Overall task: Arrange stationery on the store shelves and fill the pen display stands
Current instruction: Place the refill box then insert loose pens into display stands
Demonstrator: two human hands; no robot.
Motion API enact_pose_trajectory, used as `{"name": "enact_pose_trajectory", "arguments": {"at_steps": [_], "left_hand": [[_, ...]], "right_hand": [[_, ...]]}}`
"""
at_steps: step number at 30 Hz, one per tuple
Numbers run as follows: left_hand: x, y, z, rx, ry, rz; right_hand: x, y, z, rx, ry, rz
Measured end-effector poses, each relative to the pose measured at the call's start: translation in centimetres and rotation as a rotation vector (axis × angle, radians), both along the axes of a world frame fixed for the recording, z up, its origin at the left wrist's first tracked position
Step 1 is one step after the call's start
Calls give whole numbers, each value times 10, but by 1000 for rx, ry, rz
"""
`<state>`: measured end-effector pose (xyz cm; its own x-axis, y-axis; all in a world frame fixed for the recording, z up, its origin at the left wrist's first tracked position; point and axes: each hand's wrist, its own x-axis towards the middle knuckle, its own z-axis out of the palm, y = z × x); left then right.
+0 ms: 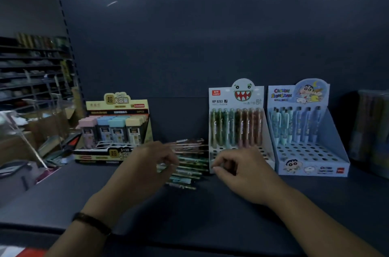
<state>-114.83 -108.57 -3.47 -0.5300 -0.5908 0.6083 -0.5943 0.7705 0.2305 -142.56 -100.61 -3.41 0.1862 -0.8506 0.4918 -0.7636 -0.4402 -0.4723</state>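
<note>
glossy slender pens [190, 169] heaped at curled left hand [145, 165]; right hand [242, 172] curled too, grips unclear.

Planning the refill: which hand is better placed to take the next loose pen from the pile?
Probably left: the left hand is over the loose pens, while the right hand is farther right, before the monster stand.

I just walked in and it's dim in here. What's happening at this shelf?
A person is filling pen stands. A pile of loose pens lies on the shelf between a yellow box and a monster-face stand. The left hand is curled over the pile; the right hand is curled at that stand's front. It is too blurred to tell whether either grips a pen. That stand and the blue stand beside it hold pens at the back, with front holes empty.
</note>
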Motion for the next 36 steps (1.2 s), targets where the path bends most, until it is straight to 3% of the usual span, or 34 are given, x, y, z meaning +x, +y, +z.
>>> {"name": "enact_pose_trajectory", "arguments": {"at_steps": [6,19,29,36], "left_hand": [[34,10,-5,43,-203,11],[17,11,-1,99,-354,26],[-43,28,14,248,142,-91],[-82,20,30,345,245,-214]], "right_hand": [[-1,0,-2,36,-70,14],[-6,2,-2,64,-108,2],[3,7,8,-82,-433,62],[5,-1,30,-117,-713,49]]}}
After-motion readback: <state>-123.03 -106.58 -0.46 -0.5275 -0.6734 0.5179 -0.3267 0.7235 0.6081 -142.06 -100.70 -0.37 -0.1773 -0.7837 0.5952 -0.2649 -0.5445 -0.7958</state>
